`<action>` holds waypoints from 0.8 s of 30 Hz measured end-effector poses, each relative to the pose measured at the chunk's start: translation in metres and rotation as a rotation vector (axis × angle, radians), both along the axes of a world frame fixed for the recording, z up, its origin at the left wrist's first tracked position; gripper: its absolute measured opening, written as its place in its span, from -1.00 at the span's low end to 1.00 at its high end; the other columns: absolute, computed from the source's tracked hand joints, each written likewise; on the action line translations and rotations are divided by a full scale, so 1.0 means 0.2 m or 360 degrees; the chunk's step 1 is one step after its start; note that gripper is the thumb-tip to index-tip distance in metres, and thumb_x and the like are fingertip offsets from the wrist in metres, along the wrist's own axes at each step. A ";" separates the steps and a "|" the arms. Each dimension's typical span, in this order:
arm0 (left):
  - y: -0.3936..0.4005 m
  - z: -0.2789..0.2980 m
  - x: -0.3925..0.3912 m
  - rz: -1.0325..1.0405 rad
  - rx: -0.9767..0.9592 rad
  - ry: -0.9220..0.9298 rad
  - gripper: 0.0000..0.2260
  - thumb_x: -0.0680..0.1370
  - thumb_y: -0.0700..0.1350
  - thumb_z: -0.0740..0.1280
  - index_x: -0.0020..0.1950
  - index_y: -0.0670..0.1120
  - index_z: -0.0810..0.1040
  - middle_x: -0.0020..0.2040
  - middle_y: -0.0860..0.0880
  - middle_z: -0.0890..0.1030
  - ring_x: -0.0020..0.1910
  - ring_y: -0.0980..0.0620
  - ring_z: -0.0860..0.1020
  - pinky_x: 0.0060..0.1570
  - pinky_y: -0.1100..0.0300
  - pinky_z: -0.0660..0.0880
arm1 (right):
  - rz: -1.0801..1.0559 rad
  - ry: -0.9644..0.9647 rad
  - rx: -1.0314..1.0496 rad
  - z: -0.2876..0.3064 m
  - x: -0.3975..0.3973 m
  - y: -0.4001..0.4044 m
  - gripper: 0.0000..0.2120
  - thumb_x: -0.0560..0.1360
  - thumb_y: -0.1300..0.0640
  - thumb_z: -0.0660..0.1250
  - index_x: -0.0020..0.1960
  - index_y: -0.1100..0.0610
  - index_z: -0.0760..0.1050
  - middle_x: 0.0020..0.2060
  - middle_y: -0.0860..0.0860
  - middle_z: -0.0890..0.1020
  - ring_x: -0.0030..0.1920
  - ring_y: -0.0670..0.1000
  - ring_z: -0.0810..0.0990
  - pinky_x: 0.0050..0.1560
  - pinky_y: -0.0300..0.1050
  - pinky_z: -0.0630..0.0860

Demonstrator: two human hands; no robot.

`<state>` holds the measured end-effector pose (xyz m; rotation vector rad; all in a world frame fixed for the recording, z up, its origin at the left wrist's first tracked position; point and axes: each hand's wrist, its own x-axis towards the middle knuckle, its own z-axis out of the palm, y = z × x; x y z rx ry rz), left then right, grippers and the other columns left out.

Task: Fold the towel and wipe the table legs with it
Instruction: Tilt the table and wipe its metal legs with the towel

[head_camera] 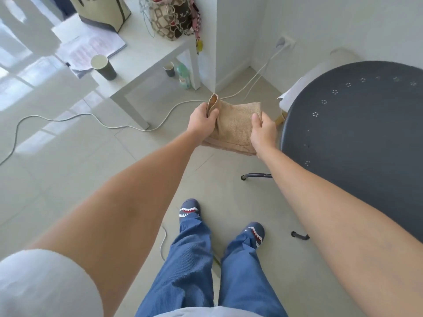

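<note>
Holding folded towel (234,124) between both hands.

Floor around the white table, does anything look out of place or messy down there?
Yes. A white cable snakes loosely across the floor tiles and past the table leg, a likely trip hazard. A cup and a bottle stand on the floor under the white table. Nothing looks spilled or broken.

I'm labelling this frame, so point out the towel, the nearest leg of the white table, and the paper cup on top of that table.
towel (233,124), head view, middle of the folded tan cloth.
white table leg (130,110), head view, midway down the near corner leg.
paper cup (106,69), head view, its dark side wall.
</note>
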<state>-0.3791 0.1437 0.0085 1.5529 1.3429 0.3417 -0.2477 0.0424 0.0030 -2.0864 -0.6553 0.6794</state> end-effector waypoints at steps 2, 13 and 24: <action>0.06 -0.09 -0.08 0.0037 -0.0014 0.0007 -0.79 0.60 -0.08 0.22 0.15 -0.13 0.53 -0.06 0.03 0.54 -0.04 0.02 0.48 -0.03 0.19 0.36 | 0.0034 -0.0038 -0.0030 -0.11 -0.07 0.09 -0.61 0.61 0.14 0.12 -0.36 0.03 0.10 -0.44 -0.07 0.24 -0.41 -0.12 0.19 -0.37 -0.19 0.16; 0.22 -1.09 -0.20 0.0141 -0.0106 0.0048 -0.76 0.60 -0.05 0.22 0.05 -0.23 0.48 -0.22 0.04 0.46 -0.18 0.01 0.43 -0.25 0.19 0.35 | 0.0193 -0.0079 -0.0171 -1.14 -0.12 0.31 -0.64 0.60 0.15 0.14 -0.36 0.05 0.19 -0.45 -0.09 0.28 -0.28 0.05 0.27 -0.25 -0.12 0.19; 0.11 -2.32 0.01 0.0194 -0.0239 -0.0091 -0.76 0.60 -0.05 0.22 0.15 -0.17 0.51 -0.01 -0.06 0.60 -0.01 -0.04 0.55 0.09 0.01 0.49 | 0.0211 -0.0162 -0.0304 -2.29 0.11 0.21 -0.72 0.61 0.08 0.12 -0.25 0.13 0.36 -0.38 -0.03 0.40 -0.26 0.05 0.35 -0.22 -0.11 0.25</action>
